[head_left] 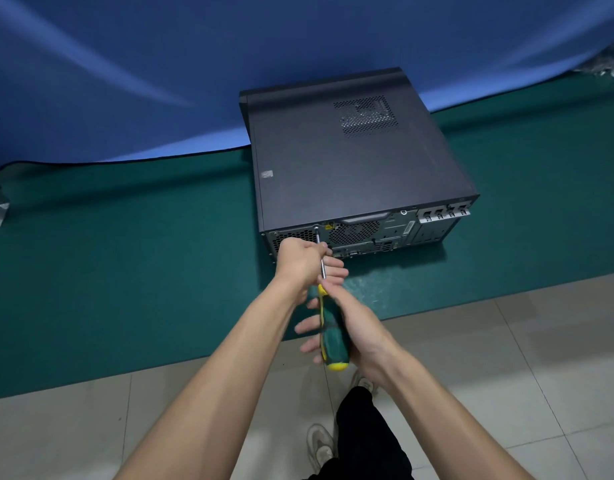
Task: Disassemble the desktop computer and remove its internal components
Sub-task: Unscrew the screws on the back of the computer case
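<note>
The computer [354, 161] sits flat on the green mat [125, 271], back panel facing the person, lid on, so basically nothing is out yet. The right hand [357, 327] is wrapped around the handle of the green and yellow screwdriver [331, 334], and the left hand [303, 259] pinches the shaft up near the tip, which looks to be on a screw at the top left of the rear panel.

Biggest risk I see is the tip camming out. The screwdriver comes in at a steep angle from below, so a hard twist could strip the head or skate into the fan grille [354, 233] just beside it.

Room-wise there's loads of open mat to the left, and the blue cloth [125, 81] hangs right behind the case.
</note>
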Motion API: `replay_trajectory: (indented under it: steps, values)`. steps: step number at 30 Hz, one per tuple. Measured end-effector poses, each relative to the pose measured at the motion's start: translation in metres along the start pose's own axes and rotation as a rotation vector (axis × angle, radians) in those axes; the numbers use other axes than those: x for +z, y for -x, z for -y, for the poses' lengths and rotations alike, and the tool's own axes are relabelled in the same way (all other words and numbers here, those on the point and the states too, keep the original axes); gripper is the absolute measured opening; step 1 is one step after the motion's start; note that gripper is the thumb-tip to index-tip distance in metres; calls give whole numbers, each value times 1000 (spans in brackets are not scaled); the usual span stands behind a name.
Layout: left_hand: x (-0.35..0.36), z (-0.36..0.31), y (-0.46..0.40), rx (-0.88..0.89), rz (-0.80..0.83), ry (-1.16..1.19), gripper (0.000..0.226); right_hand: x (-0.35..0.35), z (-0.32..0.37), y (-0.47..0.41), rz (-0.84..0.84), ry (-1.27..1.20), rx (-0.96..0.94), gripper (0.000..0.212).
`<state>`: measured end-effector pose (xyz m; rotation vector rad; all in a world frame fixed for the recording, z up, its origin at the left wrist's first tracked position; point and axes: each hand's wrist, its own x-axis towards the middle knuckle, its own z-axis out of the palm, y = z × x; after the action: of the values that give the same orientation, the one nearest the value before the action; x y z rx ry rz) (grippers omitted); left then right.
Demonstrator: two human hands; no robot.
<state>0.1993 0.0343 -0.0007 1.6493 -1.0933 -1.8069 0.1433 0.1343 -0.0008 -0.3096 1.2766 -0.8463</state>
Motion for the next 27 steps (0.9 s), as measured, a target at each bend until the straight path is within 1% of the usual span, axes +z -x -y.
replay_trajectory:
  steps: [1,2,3,5,7,8,10,11,12,13,15,17,19,22,23,25,27]
  values:
    - [0,1,1,-5,23,40,25,-1,-1,1,12,-37,-12,34]
    - [0,2,1,-1,41,51,24,-2,-2,1,-10,-50,-53,31]
    - [-2,3,1,16,42,10,22,-2,-4,1,-51,-50,-100,27]
    - [-6,3,0,87,2,-163,17,-2,-7,-2,-156,-15,-160,23]
    - [-7,2,-2,117,-28,-226,17,-3,-6,-3,-199,-5,-138,27]
    - [-5,1,-2,109,-32,-210,18,-2,-5,-2,-173,-14,-104,30]
    - [-2,2,-2,62,-36,-119,22,-1,-2,1,-65,-74,-15,35]
    - [0,4,-2,47,-30,-63,24,-1,-1,2,-25,-104,5,35]
    - [1,6,-2,48,-20,-25,24,-2,-2,2,-12,-111,-14,33]
    - [0,7,-2,63,-13,-26,22,-4,-2,2,-24,-109,-57,29]
    - [-3,8,-3,117,-26,-124,18,-5,-6,0,-100,-86,-137,24]
    - [-4,8,-3,137,-48,-181,18,-7,-9,-1,-185,-49,-155,23]
    - [-2,7,-3,106,-33,-126,18,-9,-9,1,-180,-44,-121,25]
    - [2,7,-1,56,10,32,18,-13,-7,5,-70,-101,-20,34]
    - [2,7,-1,43,27,89,16,-14,-6,5,-55,-113,-25,34]
    - [1,8,-1,31,32,134,12,-14,-7,4,-95,-88,-100,30]
    - [0,11,-2,56,-26,64,9,-12,-9,2,-192,-28,-167,27]
